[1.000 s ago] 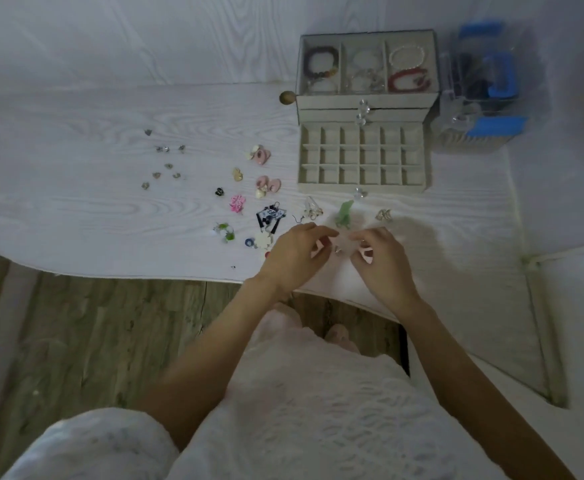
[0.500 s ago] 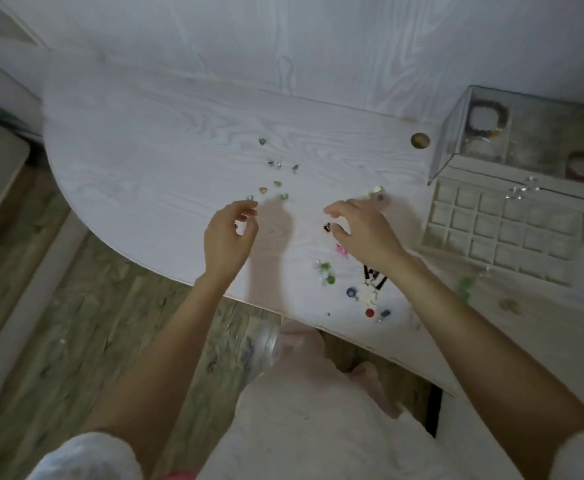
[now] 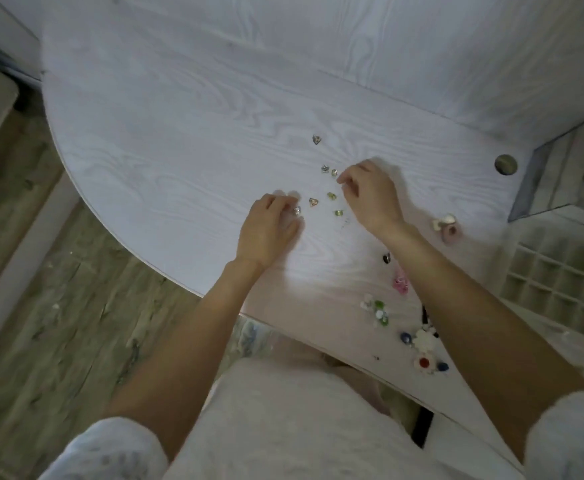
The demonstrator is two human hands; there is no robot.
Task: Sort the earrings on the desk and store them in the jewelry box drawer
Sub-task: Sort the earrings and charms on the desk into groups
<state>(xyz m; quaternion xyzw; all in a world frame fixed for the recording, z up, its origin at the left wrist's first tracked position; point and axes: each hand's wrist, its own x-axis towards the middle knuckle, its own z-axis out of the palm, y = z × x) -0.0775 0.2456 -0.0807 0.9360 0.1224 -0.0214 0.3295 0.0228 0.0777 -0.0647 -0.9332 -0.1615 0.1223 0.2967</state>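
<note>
Reaching over the white wood-grain desk [image 3: 186,140], both hands work among a cluster of small stud earrings [image 3: 331,195]. The left hand [image 3: 266,230] lies palm down, its fingers curled round one silvery stud [image 3: 296,210] at their tips. The right hand [image 3: 370,195] hovers just right of the cluster with its fingers bent; whether it pinches anything I cannot tell. Larger colourful earrings [image 3: 380,311] lie nearer, under the right forearm, with a pink one [image 3: 450,231] further right. The jewelry box drawer [image 3: 560,271], divided into small compartments, sits at the right edge, well apart from the hands. No writing can be read.
</note>
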